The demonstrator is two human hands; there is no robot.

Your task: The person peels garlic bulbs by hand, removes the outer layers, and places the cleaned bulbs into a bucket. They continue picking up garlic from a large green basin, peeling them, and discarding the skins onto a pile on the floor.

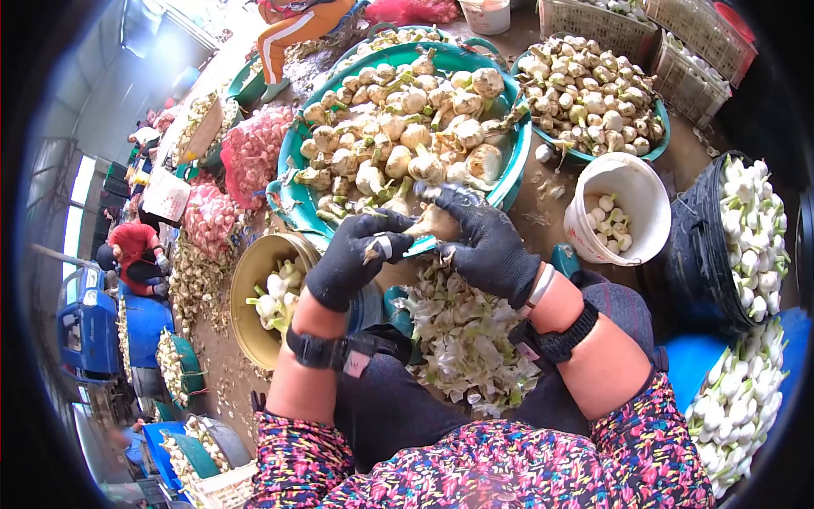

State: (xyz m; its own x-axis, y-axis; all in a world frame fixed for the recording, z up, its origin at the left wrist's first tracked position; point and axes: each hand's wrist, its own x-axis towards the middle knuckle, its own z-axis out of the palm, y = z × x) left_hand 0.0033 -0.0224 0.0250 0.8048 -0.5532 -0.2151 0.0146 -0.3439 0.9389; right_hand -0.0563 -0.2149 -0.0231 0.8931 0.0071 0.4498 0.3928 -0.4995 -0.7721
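Observation:
My left hand (360, 254), in a dark glove with a white band round one finger, is closed on the stem end of a garlic bulb (434, 222). My right hand (487, 242), gloved the same way, has its fingers wrapped round the bulb from the other side. Both hands are at the near rim of a green tub (287, 161) heaped with unpeeled garlic bulbs (398, 127). Beneath them, between my knees, lies a pile of pale garlic skins (466, 339).
Peeled bulbs lie in a beige bucket (246, 318) at left and a white bucket (579, 216) at right. A black bucket (691, 254) of white bulbs stands farther right. Beyond are another full tub (593, 102), crates (598, 30) and pink net bags (254, 153). Other people sit at left.

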